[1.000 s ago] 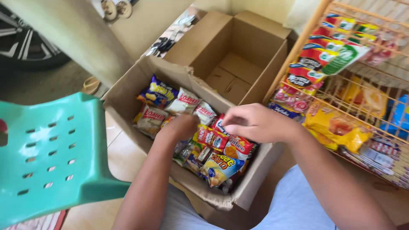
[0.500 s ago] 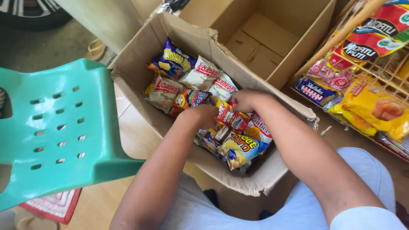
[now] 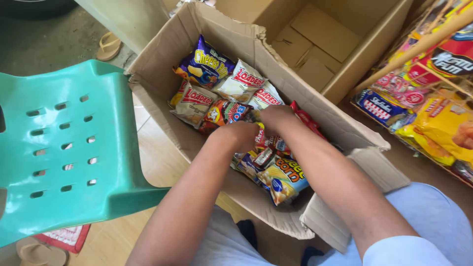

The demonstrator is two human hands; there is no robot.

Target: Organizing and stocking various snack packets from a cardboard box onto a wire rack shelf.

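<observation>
The open box [image 3: 162, 64] is matt brown corrugated cardboard, its torn edges rough. The snack packets [image 3: 231, 98] inside are glossy printed plastic film, crinkled and catching light. The green chair [image 3: 59, 148] is smooth moulded plastic with a dull sheen. The floor [image 3: 152, 162] looks like polished wood.

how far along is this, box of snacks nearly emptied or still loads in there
Done: the second cardboard box behind is empty, and the rack on the right already carries snack packs. In hand: the left hand and right hand dig among packets in the near box. Left: many packets remain inside.
</observation>
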